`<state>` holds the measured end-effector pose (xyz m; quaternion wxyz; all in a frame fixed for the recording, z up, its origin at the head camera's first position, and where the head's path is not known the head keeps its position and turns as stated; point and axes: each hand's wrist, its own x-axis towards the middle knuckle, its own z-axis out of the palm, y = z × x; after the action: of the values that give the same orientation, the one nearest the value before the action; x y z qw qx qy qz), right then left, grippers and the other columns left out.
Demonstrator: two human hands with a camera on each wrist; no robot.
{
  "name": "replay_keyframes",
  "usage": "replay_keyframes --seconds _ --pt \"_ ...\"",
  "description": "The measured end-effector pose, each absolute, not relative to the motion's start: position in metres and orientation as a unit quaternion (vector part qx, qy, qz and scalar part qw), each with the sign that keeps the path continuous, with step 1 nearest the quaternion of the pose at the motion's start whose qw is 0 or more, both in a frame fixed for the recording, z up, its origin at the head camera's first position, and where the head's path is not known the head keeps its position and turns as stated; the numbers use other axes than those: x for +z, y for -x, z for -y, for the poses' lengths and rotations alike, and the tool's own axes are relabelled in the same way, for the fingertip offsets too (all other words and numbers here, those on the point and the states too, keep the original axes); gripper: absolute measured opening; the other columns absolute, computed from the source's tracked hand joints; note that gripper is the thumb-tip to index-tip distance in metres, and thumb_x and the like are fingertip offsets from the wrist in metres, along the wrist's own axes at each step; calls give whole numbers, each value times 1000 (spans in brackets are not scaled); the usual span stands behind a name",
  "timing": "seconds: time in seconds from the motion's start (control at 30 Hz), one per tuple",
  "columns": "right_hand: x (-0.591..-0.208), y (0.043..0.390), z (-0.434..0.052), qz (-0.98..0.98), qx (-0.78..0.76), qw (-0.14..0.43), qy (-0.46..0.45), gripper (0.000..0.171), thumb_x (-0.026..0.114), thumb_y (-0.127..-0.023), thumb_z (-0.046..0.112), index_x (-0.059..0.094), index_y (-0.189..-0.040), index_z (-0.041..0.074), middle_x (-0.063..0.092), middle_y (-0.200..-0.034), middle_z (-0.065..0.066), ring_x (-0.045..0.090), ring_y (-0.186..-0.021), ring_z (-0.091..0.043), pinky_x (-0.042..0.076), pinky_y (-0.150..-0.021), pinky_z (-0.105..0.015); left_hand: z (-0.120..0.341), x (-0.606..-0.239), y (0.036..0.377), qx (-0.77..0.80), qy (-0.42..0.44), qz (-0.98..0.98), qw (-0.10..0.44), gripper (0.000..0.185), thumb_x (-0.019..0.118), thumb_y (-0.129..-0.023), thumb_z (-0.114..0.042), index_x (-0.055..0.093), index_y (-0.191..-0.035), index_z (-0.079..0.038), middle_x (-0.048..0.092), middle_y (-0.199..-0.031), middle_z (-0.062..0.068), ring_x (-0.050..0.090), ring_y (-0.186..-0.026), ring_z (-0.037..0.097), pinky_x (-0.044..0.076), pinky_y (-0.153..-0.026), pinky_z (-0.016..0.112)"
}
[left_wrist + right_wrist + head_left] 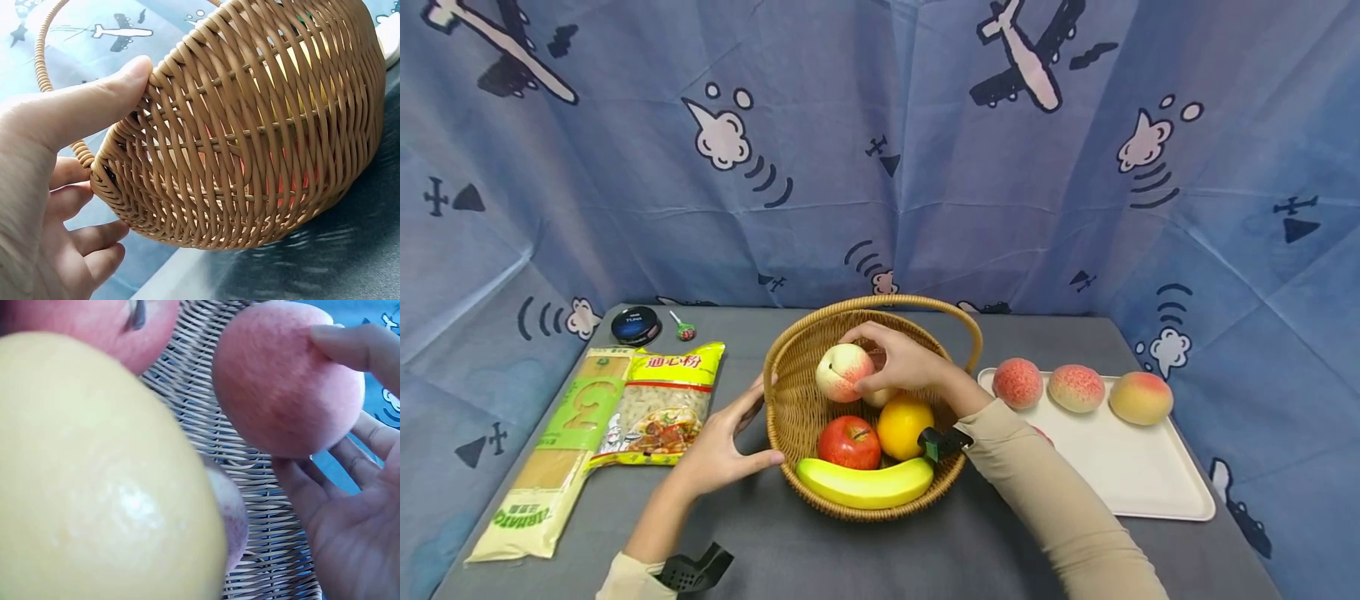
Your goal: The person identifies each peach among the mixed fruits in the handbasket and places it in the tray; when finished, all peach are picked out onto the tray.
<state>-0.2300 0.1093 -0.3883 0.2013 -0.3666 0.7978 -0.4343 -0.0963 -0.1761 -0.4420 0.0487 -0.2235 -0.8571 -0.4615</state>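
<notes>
In the head view, my right hand pinches a pale peach with a red blush above the wicker basket's interior. The right wrist view shows the thumb and fingers on opposite sides of that peach. My left hand touches the left side of the wicker basket, thumb and fingers spread apart at its rim. Inside the basket lie a red apple, an orange, a banana and another peach, partly hidden behind the held one.
At right, a white tray bears several peaches, including a red one; my right sleeve covers part of it. At left lie packaged noodles, a pasta bag, a tuna tin and a lollipop. The basket handle arches behind.
</notes>
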Motion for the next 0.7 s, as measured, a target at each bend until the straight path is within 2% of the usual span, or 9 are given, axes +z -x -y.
replay_keyframes --seconds 0.1,0.4,0.57,0.7 --pt "-386 229 -111 -792 -452 191 363 56 77 -74 12 52 -124 13 53 -124 -6 53 -105 -21 52 -88 -33 176 -443 96 -464 226 855 53 95 83 -72 -19 30 -149 -13 25 -156 11 26 -139 9 28 -106 11" --pt "-383 227 -114 -769 -497 176 362 55 73 -78 8 48 -127 8 54 -122 -12 56 -101 -23 53 -84 -33 177 -444 96 -466 226 854 51 95 83 -72 -19 30 -150 -13 25 -156 12 27 -139 8 28 -106 10" --pt "-375 225 -115 -777 -491 157 362 55 73 -81 12 49 -130 11 53 -122 -8 58 -99 -22 55 -83 -33 178 -444 96 -470 229 851 53 94 83 -72 -17 30 -149 -12 26 -155 14 27 -138 9 29 -105 11" --pt "-368 221 -115 -787 -480 140 362 61 75 -79 13 49 -135 10 51 -127 -7 56 -101 -22 55 -83 -33 178 -444 96 -471 229 850 55 94 83 -71 -17 30 -149 -12 26 -155 15 26 -138 7 29 -105 11"
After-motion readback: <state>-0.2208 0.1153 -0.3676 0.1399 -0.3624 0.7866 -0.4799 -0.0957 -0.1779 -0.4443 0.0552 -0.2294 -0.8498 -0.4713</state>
